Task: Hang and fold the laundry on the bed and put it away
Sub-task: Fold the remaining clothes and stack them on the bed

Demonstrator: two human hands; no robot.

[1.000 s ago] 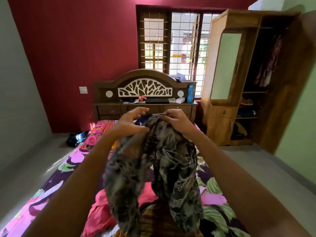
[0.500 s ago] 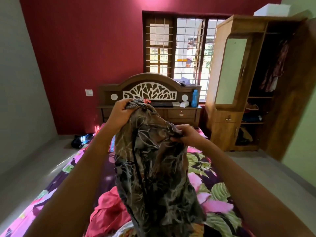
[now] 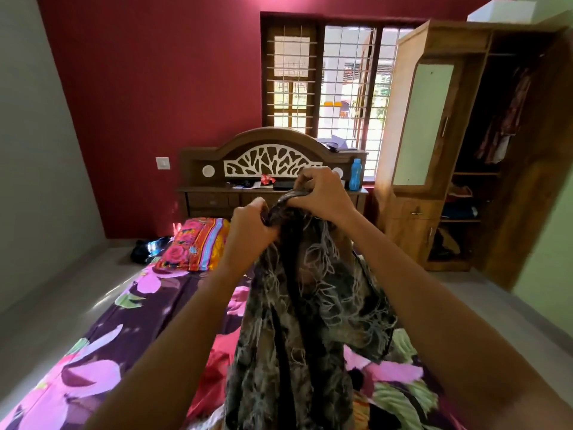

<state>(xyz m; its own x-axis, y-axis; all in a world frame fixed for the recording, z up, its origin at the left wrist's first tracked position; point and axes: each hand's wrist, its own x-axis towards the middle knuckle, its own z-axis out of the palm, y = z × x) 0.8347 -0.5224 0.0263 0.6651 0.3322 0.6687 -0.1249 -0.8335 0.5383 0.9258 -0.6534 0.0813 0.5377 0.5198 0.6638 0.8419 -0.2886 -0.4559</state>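
red-walled bedroom, floral bed (image 3: pixel 102 330) w/ open wardrobe (image 3: pixel 465 150) rt, both hands (image 3: pixel 248 231) (image 3: pixel 319 193) gripping dark patterned garment (image 3: pixel 304 321) top

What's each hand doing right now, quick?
Left hand: gripping the top of the dark patterned garment.
Right hand: gripping the same garment's top edge, slightly higher.

- Barred window (image 3: pixel 328 76), upper centre, set in dark red wall (image 3: pixel 148 88).
- Blue bottle (image 3: pixel 355 174), just below window.
- Wall switch (image 3: pixel 162 163), centre left.
- Dark bag (image 3: pixel 144 251) on floor, left.
- White box (image 3: pixel 500 10), top right.
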